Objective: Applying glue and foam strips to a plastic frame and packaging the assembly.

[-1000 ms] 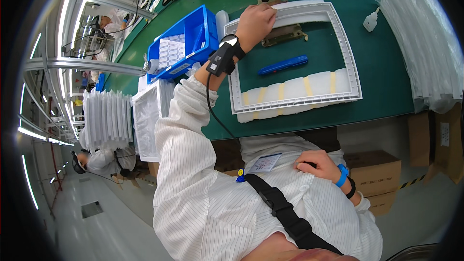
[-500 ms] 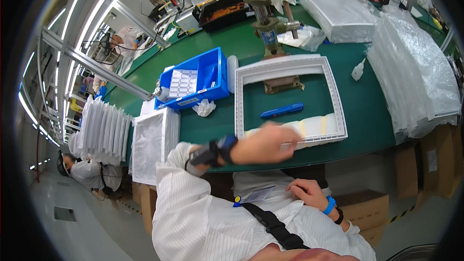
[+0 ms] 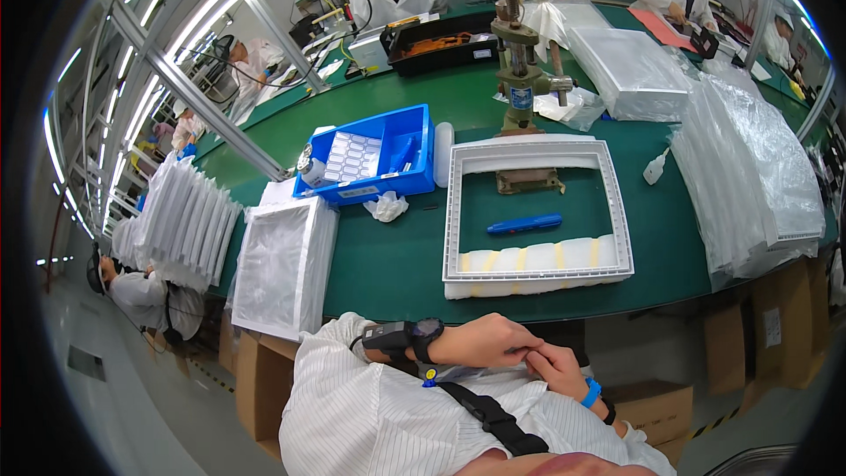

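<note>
The left hand (image 3: 489,340), with black devices strapped at its wrist, and the right hand (image 3: 555,368), with a blue band, meet at the lower centre of the frame, in front of the green tabletop (image 3: 388,278). Their fingers are loosely bent and touch; I cannot tell whether anything is pinched between them.

The white rectangular plastic frame (image 3: 539,278) lies just right of centre, near the table's front edge, its lower side over a white padded strip with yellow bands (image 3: 536,256). A slim blue handheld tool (image 3: 524,224) lies within its opening. A green metal column press (image 3: 520,66) stands at its upper side. Left of it sits an open blue plastic bin (image 3: 401,182), a crumpled white tissue (image 3: 386,206) just below.
</note>
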`<action>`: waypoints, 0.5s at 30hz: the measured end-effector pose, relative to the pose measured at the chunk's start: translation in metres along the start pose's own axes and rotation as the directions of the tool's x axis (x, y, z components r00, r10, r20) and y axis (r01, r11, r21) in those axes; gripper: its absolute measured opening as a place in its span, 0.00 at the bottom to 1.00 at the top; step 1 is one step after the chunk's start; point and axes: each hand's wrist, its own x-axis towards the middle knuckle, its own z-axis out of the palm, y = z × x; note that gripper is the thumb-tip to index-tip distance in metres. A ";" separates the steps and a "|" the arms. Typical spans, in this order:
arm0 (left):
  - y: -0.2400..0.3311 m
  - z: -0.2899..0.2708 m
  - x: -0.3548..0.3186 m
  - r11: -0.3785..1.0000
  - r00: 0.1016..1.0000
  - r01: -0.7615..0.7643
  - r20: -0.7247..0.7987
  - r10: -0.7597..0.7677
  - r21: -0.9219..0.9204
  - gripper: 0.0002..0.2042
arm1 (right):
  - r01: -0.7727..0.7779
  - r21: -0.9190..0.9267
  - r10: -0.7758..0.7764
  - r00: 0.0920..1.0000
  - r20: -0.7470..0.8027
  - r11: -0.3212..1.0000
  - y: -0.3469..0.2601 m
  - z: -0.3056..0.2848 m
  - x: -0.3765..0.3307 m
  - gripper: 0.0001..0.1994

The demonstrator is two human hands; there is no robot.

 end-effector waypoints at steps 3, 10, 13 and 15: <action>0.000 0.002 -0.004 1.000 1.000 -0.018 -0.024 0.018 -0.001 0.16 | -0.013 0.038 0.013 1.000 -0.017 0.999 -0.002 0.003 0.000 0.10; -0.002 0.012 -0.007 0.998 0.996 -0.052 -0.076 0.055 0.044 0.16 | -0.018 0.052 0.020 0.999 -0.030 0.998 0.002 0.005 -0.005 0.09; 0.002 0.016 -0.012 0.999 0.995 -0.018 -0.098 0.022 0.042 0.16 | 0.009 0.061 -0.008 1.000 -0.022 0.998 -0.002 0.006 -0.007 0.09; 0.004 0.019 -0.016 0.999 0.993 -0.018 -0.114 0.023 0.044 0.16 | 0.032 0.051 -0.032 0.999 -0.004 0.998 -0.002 0.007 -0.007 0.09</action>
